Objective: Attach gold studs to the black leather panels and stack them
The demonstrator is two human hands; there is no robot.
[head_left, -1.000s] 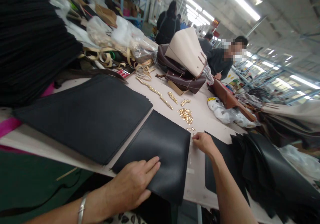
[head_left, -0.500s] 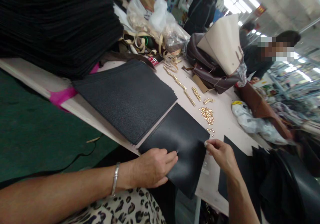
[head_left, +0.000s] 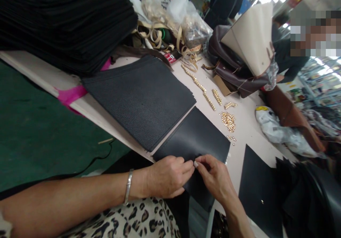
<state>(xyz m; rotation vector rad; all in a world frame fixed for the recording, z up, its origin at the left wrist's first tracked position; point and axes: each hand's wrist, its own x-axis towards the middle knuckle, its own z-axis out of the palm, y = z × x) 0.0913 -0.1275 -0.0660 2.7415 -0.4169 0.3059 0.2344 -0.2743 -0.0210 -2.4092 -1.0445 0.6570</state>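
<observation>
A smooth black leather panel (head_left: 195,135) lies partly over the table's near edge. My left hand (head_left: 169,176) is closed at its near part, fingers bent over the top face. My right hand (head_left: 214,177) meets the left fingertips at the middle of the panel, thumb and forefinger pinched together. Whatever small thing may be between them is hidden. Just beyond the panel lie a pile of small gold-coloured metal pieces (head_left: 228,121) and a few loose ones (head_left: 232,138). Another black panel (head_left: 257,184) on the right has a small shiny fitting (head_left: 262,201) on it.
A stack of grained black panels (head_left: 141,96) lies to the left, with a tall black stack (head_left: 61,25) behind it. Rows of gold pieces (head_left: 198,83), dark and cream bags (head_left: 247,43) and plastic bags (head_left: 183,14) are farther back. A person (head_left: 290,53) is across the table.
My right hand has moved left from the panel's right edge to the left fingertips. The left hand stays on the panel. The view has shifted slightly.
</observation>
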